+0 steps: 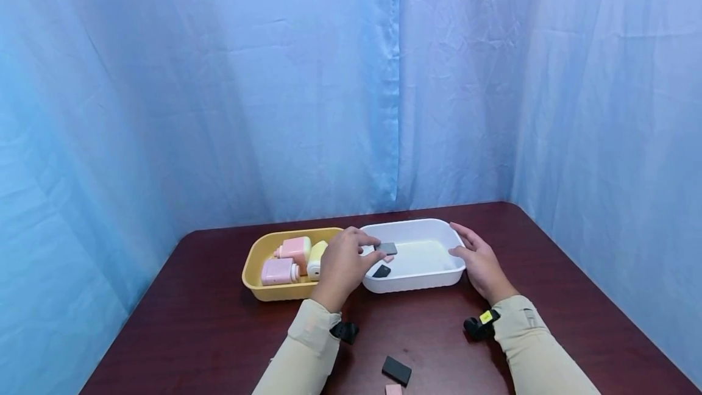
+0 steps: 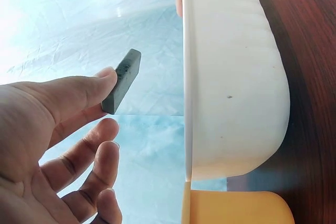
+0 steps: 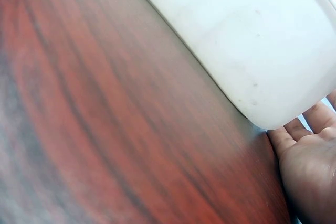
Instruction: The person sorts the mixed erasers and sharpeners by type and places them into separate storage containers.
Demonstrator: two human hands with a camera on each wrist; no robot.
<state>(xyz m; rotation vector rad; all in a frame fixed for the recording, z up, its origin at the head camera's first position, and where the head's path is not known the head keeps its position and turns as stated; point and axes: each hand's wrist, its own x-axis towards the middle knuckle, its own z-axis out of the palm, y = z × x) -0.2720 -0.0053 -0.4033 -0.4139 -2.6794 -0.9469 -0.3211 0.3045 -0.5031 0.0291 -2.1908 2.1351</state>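
Above the left end of a white plastic tray point(image 1: 422, 285), my left hand point(image 1: 345, 264) pinches a flat grey rectangular block point(image 2: 123, 80) between thumb and forefinger. The other fingers of that hand are loosely bent in the left wrist view. Inside the tray, below the hand, lie a black piece point(image 1: 381, 271) and a small pink piece point(image 1: 388, 258). My right hand point(image 1: 482, 266) holds the tray's right end, its thumb over the rim and its fingers along the outer wall.
Left of the white tray stands a yellow tray point(image 1: 252, 276) holding a pink bottle point(image 1: 296, 250), a lilac bottle point(image 1: 278, 272) and a yellow one point(image 1: 316, 259). Nearer on the dark wooden table point(image 1: 219, 346) lie a black block point(image 1: 397, 370) and a pink block point(image 1: 393, 389). Blue curtains hang behind.
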